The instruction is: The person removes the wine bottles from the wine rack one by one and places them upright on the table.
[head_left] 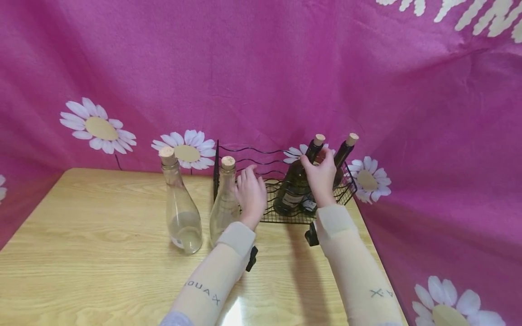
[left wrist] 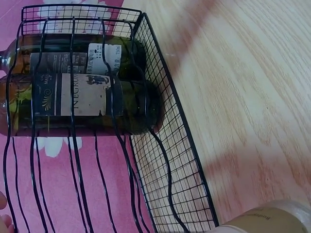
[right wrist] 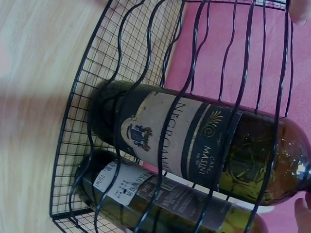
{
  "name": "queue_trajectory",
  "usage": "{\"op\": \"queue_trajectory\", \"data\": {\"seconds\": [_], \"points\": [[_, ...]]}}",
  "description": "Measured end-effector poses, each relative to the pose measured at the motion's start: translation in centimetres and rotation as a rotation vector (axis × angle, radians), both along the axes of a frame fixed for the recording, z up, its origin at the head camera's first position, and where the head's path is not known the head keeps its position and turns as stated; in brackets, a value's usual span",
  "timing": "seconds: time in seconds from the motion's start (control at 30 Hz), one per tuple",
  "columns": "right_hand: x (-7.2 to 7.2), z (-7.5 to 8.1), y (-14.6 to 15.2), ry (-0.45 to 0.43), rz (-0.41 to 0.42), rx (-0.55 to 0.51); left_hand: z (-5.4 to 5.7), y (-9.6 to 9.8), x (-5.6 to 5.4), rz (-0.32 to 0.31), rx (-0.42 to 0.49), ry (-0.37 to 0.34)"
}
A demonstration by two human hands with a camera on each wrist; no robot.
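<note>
As we examine the head view, we find the right hand [head_left: 322, 176] clamped around the upper part of a corked, dark-green Negroamaro wine bottle [right wrist: 197, 143]. We record this bottle inside a black wire rack [head_left: 287, 220], toward its right end, behind wavy wires. Just beside it we note a second corked wine bottle [right wrist: 180, 199], in the same rack; both necks lean rightward in the head view. We observe the left hand [head_left: 250, 194] with fingers loosely extended, gripping nothing, next to a corked clear-glass bottle [head_left: 222, 213]; we cannot tell whether they touch. Further left, another clear bottle [head_left: 185, 226], also corked, stands on the wood-grain table [head_left: 114, 253].
</note>
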State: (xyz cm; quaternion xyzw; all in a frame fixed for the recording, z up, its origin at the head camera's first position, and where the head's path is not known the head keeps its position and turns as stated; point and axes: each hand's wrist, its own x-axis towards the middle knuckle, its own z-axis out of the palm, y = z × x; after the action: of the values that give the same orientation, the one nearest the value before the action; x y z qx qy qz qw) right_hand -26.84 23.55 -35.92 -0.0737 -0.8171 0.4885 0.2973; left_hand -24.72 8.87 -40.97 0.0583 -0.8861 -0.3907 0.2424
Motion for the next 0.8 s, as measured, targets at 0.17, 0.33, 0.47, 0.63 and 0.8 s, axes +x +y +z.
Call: {"op": "queue_trajectory", "data": {"seconds": [0.17,0.33,0.47,0.63,0.8], "points": [[-0.73,0.11,0.00,-0.063,-0.022,0.108,-0.09,-0.02,-0.07,0.008,-0.002,0.003],[-1.01,0.25,0.10,-0.099,-0.010,0.156,-0.03,-0.07,-0.09,0.004,0.006,-0.005],[-1.03,0.41,0.18,-0.101,-0.010,0.164,0.06,-0.11,-0.11,0.011,0.004,-0.006],[-1.03,0.51,0.15,-0.144,0.002,0.157,-0.04,-0.13,-0.10,0.020,-0.005,-0.011],[-1.01,0.31,0.30,-0.177,0.008,0.154,-0.16,-0.08,0.03,0.005,-0.012,-0.016]]}}
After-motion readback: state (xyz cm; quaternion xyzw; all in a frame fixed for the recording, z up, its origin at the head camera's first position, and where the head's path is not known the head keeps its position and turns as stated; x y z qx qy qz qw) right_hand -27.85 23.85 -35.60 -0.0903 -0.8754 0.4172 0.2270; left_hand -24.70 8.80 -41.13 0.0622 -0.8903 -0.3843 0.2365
